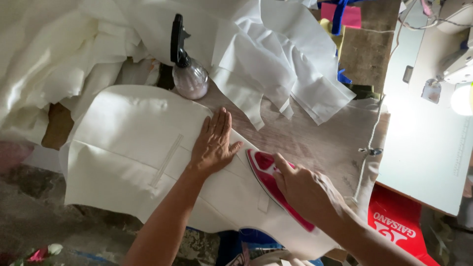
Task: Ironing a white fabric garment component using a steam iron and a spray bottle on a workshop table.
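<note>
Left hand lies flat, open on the cloth; right hand grips the iron. Risk: iron's tip, lower centre, could burn nearby fingers or scorch cloth.

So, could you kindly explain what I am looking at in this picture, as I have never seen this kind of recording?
There is no machine here: a camera worn on a person's head looks down at their own two bare hands. The left hand lies flat, pressing a cream fabric piece onto the wooden table. The right hand grips a red and white iron resting on that fabric. Behind stand a clear spray bottle and loose white cloth pieces; a sewing machine sits at the right.
</note>
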